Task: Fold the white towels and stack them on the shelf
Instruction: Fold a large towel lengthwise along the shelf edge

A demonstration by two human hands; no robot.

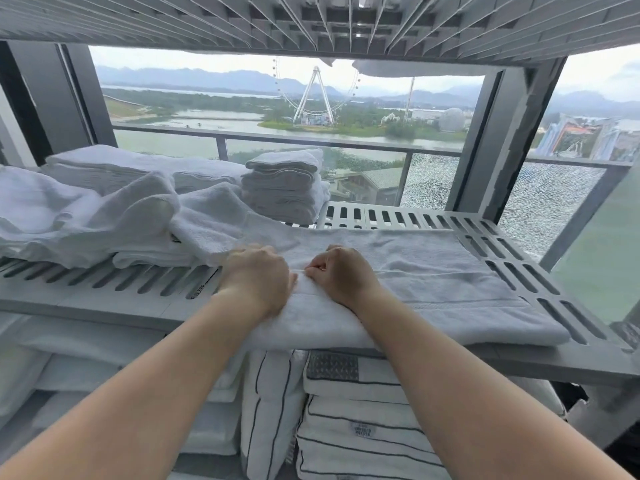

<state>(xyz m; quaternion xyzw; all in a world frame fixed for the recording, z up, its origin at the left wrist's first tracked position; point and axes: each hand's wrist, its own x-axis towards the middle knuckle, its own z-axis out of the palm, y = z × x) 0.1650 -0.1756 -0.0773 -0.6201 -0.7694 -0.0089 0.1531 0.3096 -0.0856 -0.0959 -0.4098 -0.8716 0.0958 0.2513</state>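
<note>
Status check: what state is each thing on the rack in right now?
Towel: flat on the shelf, partly folded.
Right hand: pinches towel's fold.
Left hand: on towel, grip unclear.
Back stack: folded, neat.
Left pile: crumpled, unfolded.
Lower towels: folded, stacked.

flat towel (433, 271) 1 | folded stacks (284, 185) 2, perhaps | hands (258, 277) 2

The label (363, 429) on the striped towel (346, 408) is unreadably blurred.

Linen storage corner high up in a building: slatted shelves (519, 244) of folded towels (284, 188), balcony railing (311, 138) overlooking a Ferris wheel (315, 95).
</note>
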